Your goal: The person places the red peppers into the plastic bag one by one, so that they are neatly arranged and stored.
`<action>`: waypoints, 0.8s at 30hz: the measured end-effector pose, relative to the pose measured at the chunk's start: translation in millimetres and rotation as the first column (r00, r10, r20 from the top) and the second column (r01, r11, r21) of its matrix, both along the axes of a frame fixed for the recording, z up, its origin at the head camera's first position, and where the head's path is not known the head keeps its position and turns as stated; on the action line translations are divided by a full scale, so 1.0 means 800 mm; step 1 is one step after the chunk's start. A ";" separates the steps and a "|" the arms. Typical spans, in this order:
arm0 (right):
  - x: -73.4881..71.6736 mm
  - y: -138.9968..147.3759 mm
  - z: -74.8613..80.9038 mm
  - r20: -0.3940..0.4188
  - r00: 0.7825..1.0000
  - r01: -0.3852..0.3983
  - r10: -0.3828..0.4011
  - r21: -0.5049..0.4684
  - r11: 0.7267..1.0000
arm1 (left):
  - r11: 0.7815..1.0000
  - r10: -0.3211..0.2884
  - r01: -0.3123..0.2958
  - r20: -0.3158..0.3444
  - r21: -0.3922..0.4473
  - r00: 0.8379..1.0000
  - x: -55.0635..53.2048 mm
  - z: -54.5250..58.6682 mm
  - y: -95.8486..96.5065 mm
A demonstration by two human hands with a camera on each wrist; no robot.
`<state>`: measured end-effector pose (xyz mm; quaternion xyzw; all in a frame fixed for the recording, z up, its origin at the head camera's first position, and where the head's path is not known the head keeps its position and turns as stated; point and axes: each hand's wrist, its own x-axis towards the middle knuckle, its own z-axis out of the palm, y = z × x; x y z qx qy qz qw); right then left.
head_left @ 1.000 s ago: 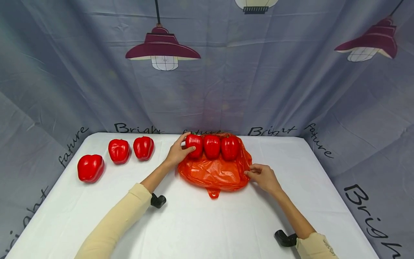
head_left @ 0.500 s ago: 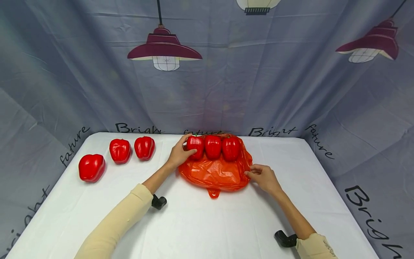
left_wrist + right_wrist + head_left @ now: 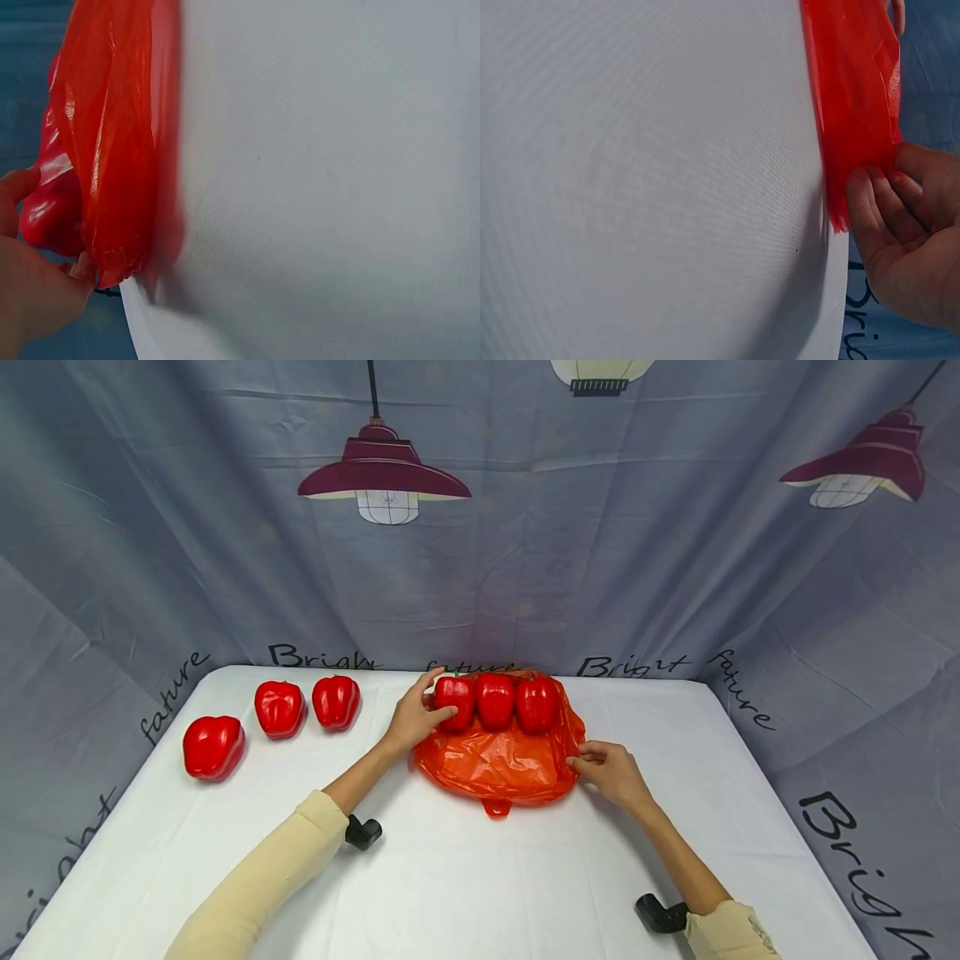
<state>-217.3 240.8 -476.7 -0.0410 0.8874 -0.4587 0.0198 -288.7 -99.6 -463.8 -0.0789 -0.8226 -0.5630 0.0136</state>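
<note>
An orange-red plastic bag [image 3: 495, 768] lies on the white table, its mouth spread around three red bell peppers in a row at the far side. My left hand [image 3: 411, 720] holds the leftmost bell pepper [image 3: 456, 697], thumb across its front and fingers at its far side. Beside it sit the middle bell pepper [image 3: 495, 700] and the right bell pepper [image 3: 537, 703]. At the bag's right edge my right hand [image 3: 613, 774] pinches the plastic between thumb and fingers. The left wrist view shows the held pepper [image 3: 52, 217] partly hidden behind the bag.
Three more red bell peppers stand at the table's left: a front one [image 3: 213, 748], a middle one [image 3: 280, 710] and one nearer the bag [image 3: 336, 702]. A printed grey curtain [image 3: 495, 568] hangs behind the white table [image 3: 465, 893]. Black wrist mounts stick out near both cuffs.
The left wrist has shifted slightly toward me, and the bag's front tab shows a little less. Both hands keep their holds, and the peppers stay in place.
</note>
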 end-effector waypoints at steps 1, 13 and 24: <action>0.000 0.000 0.000 -0.002 1.000 -0.001 0.001 0.001 1.000 | 1.000 0.000 0.000 -0.003 0.003 1.000 0.001 0.001 -0.002; -0.002 0.000 -0.001 -0.007 1.000 0.005 -0.005 0.009 1.000 | 0.998 -0.019 0.021 -0.047 0.051 0.999 0.020 0.020 -0.053; 0.000 -0.002 0.000 0.005 1.000 0.013 -0.013 0.008 1.000 | 1.000 0.030 -0.029 -0.050 0.008 0.998 0.048 0.040 -0.119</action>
